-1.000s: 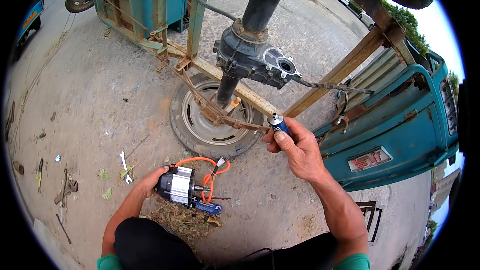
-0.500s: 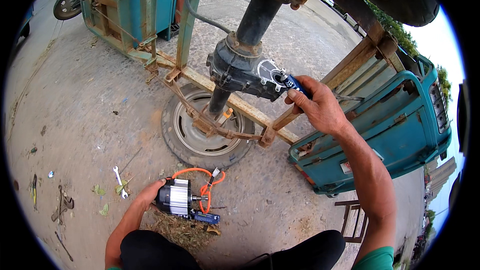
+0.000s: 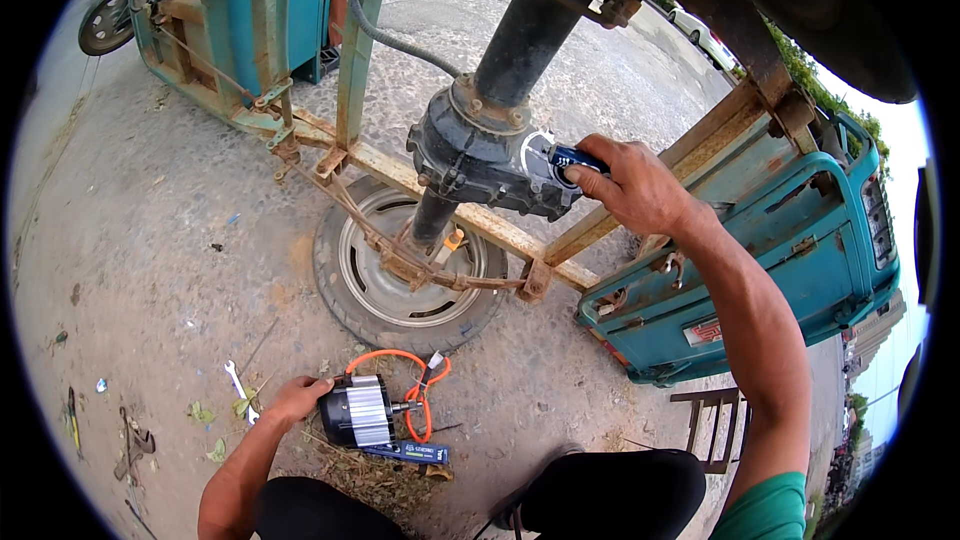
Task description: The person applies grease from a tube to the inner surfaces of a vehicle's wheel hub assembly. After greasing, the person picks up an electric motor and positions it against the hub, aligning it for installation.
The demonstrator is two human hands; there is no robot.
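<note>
Right hand point(image 3: 640, 188) grips a small blue tube point(image 3: 580, 161) at the pale-edged face of a black metal gear housing point(image 3: 470, 162).
A second ago the tube was held upright, lower and clear of the housing; now it lies tilted across that face, partly covering it along with the fingers. The left hand point(image 3: 298, 402) stays on the silver-and-black cylindrical motor point(image 3: 362, 412) on the ground, its fingers resting against the rear end. An orange cable point(image 3: 385, 353) loops beside the motor, and a flat blue box point(image 3: 420, 453) lies just below it. A rusty leaf spring point(image 3: 400, 267) crosses before the grey-rimmed wheel point(image 3: 338, 302); the right forearm hides part of the teal metal tailgate point(image 3: 800, 250). A silver open-ended wrench point(image 3: 236, 382) lies left of the motor.
</note>
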